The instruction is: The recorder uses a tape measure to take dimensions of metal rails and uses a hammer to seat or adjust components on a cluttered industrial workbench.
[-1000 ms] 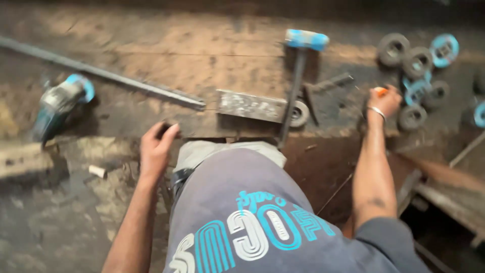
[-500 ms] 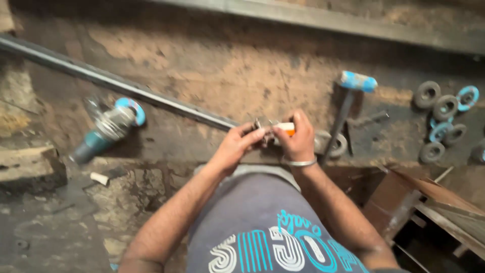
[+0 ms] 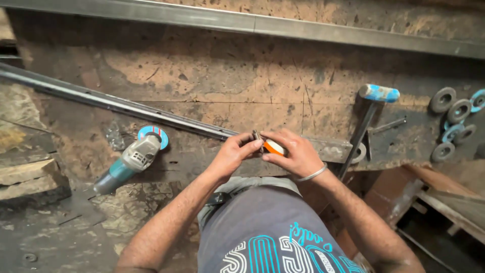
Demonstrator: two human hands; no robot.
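From the head camera, my right hand (image 3: 295,154) gripped a small orange and white tape measure (image 3: 274,147) just above the workbench (image 3: 227,76), near my waist. My left hand (image 3: 235,151) pinched its dark tab (image 3: 256,140) between thumb and fingertips. I judged it light, rigid and a bit slick, best held round the case. Its long axis ran roughly left to right, tab end pointing left toward the steel bar (image 3: 116,103).

Worn, rust-stained brown workshop floor (image 3: 212,65), scuffed and dusty; long grey steel bar (image 3: 303,28) along far edge; stacked wooden blocks (image 3: 28,179) at left.
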